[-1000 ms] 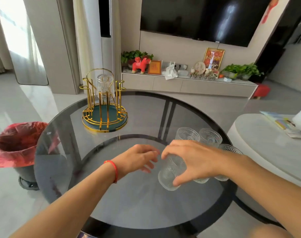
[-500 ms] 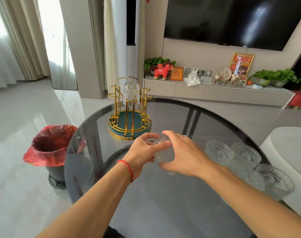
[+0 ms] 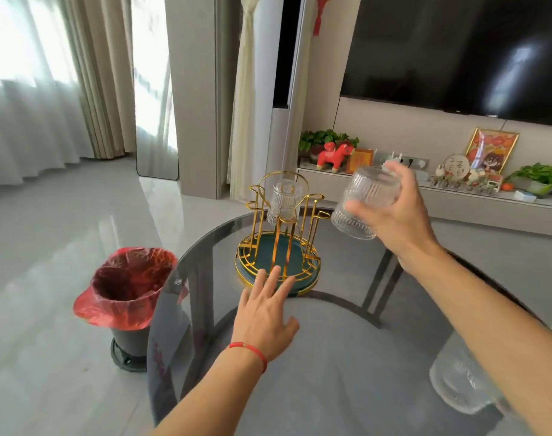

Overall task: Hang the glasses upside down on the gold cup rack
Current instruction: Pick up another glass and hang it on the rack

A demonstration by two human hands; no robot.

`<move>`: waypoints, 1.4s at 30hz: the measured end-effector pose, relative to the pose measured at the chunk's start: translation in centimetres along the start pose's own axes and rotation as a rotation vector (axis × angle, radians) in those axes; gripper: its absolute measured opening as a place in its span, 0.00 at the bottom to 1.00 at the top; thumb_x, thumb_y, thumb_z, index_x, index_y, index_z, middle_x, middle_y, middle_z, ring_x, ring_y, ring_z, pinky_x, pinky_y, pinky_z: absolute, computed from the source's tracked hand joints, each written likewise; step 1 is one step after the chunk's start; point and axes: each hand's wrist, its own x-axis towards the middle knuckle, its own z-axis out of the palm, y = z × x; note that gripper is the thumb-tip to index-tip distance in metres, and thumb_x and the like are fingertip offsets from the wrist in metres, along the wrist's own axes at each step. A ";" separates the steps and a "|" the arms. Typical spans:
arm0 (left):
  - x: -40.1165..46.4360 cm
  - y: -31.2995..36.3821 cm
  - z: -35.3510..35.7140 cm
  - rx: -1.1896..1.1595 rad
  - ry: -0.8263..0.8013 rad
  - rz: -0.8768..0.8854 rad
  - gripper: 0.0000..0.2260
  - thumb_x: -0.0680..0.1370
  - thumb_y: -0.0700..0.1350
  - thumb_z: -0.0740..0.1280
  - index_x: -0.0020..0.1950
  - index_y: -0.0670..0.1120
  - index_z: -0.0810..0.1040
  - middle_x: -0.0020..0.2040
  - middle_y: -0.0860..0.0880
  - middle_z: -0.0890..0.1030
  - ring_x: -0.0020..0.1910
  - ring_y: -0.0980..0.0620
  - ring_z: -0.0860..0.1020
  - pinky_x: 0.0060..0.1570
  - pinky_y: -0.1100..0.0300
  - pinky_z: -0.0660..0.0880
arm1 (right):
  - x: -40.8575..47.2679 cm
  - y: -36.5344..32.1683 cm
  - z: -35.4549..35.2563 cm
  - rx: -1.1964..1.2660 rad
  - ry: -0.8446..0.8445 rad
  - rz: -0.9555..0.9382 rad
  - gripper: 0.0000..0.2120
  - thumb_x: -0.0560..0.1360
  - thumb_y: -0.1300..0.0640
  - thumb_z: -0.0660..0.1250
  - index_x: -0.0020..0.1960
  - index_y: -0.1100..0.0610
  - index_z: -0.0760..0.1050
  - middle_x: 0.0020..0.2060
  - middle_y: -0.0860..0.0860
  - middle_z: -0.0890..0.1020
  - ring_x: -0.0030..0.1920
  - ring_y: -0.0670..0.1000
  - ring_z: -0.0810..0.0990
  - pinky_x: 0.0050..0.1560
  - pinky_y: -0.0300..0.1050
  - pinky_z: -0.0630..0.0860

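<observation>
The gold cup rack [image 3: 256,196] with a teal base stands at the far left of the round glass table [image 3: 347,357]. One ribbed glass [image 3: 284,201] hangs upside down on it. My right hand [image 3: 397,215] holds another ribbed glass [image 3: 367,196] mouth-down and tilted, in the air just right of the rack. My left hand [image 3: 263,313] is open with fingers spread, its fingertips touching the near rim of the rack's base. One more glass [image 3: 457,385] stands at the table's lower right, partly hidden by my right forearm.
A bin lined with a red bag [image 3: 126,297] stands on the floor left of the table. Behind the table is a low TV cabinet [image 3: 457,202] with plants, a red toy horse and ornaments, under a wall-mounted TV [image 3: 457,51].
My right hand lifted the glass from table height, turned it upside down and carried it up beside the rack. My left hand let go of it and moved to the rack's base.
</observation>
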 end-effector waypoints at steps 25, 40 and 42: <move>0.2 0.0 0.1 0.064 -0.092 -0.042 0.33 0.82 0.57 0.57 0.81 0.58 0.43 0.83 0.54 0.41 0.80 0.47 0.35 0.77 0.36 0.42 | 12.9 -7.4 17.7 -0.344 -0.469 0.002 0.41 0.66 0.46 0.84 0.71 0.59 0.72 0.68 0.58 0.78 0.62 0.59 0.79 0.55 0.54 0.84; 0.3 0.0 0.5 0.043 -0.081 -0.073 0.33 0.81 0.56 0.58 0.81 0.59 0.42 0.83 0.55 0.41 0.79 0.50 0.34 0.77 0.37 0.43 | 12.2 -7.7 17.5 -0.695 -0.632 -0.019 0.42 0.67 0.45 0.83 0.73 0.63 0.72 0.66 0.60 0.79 0.64 0.61 0.80 0.62 0.58 0.81; 0.3 0.0 0.5 0.043 -0.085 -0.074 0.33 0.81 0.56 0.58 0.81 0.59 0.42 0.83 0.55 0.41 0.79 0.50 0.34 0.77 0.37 0.43 | 12.3 -7.8 17.8 -0.735 -0.650 -0.026 0.41 0.68 0.44 0.82 0.72 0.63 0.74 0.66 0.61 0.80 0.64 0.62 0.80 0.62 0.56 0.81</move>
